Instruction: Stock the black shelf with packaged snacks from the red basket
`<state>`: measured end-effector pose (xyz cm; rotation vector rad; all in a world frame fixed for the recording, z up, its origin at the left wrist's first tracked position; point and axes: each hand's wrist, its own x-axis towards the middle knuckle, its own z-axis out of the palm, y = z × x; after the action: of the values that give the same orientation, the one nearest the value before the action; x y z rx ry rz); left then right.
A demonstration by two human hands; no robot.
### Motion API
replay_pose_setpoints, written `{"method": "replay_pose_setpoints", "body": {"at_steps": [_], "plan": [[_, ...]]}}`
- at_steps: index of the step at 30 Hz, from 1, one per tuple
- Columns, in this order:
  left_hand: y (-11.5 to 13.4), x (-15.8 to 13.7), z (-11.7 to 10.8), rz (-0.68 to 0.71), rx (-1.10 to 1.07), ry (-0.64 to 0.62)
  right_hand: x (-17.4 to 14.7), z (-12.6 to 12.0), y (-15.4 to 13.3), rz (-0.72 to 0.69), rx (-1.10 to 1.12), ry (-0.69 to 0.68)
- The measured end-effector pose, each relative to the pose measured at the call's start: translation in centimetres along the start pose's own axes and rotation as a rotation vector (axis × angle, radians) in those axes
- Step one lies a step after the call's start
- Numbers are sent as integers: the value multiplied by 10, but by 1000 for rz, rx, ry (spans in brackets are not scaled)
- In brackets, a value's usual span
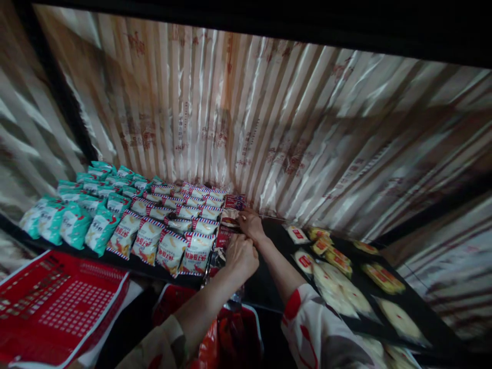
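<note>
A column of dark red snack packets [225, 239] lies on the black shelf [265, 277], right beside the rows of white bags. Over the nearer packets is my left hand [241, 258], its fingers curled closed on a packet's right edge. Farther back, my right hand [250, 224] has its fingers closed at the edge of another dark red packet [234, 202] close to the curtain. My hands partly hide the packets, and the fingertips are hard to make out.
White bags [171, 251] with striped edges and teal bags [73, 225] stand in rows at left. Flat pale packs [338, 289] and yellow packs [338, 260] lie at right. A red basket [61, 307] is below left; another red container [259, 328] holds packets. Plastic sheeting [215, 113] hangs behind.
</note>
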<state>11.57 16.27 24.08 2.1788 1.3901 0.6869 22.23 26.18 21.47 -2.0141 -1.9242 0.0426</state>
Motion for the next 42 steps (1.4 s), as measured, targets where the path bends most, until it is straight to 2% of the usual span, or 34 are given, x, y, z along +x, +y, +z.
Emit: {"method": "replay_pose_setpoints", "body": {"at_steps": [5, 9, 12, 14, 16, 18, 20, 23, 24, 26, 32, 38, 42], "plan": [[16, -41, 6, 31, -35, -21, -47, -11, 6, 69, 145, 50], [21, -83, 20, 96, -79, -65, -99, -16, 11, 137, 271, 151], [13, -120, 37, 126, -130, -157, -153, -14, 11, 187, 379, 284], [2, -145, 51, 90, -159, -281, -193, -5, 10, 245, 433, 319], [-13, -168, 66, -30, -182, -417, -231, 8, 9, 281, 465, 244], [-29, -187, 79, -207, -160, -522, -262, 25, 9, 324, 442, 96], [-42, -201, 89, -288, -141, -571, -283, 41, 9, 314, 328, -145], [-56, -213, 96, -374, -130, -631, -293, 60, 9, 297, 89, -525], [-58, -215, 97, -392, -129, -646, -293, 66, 8, 309, 27, -605], [-62, -216, 99, -414, -134, -664, -290, 76, 7, 341, -51, -680], [-71, -212, 103, -445, -148, -668, -285, 89, 3, 343, -80, -688], [-89, -210, 107, -475, -183, -635, -293, 76, 4, 224, -8, -602], [-102, -211, 105, -536, -213, -531, -302, 63, 8, 239, 84, -565]]}}
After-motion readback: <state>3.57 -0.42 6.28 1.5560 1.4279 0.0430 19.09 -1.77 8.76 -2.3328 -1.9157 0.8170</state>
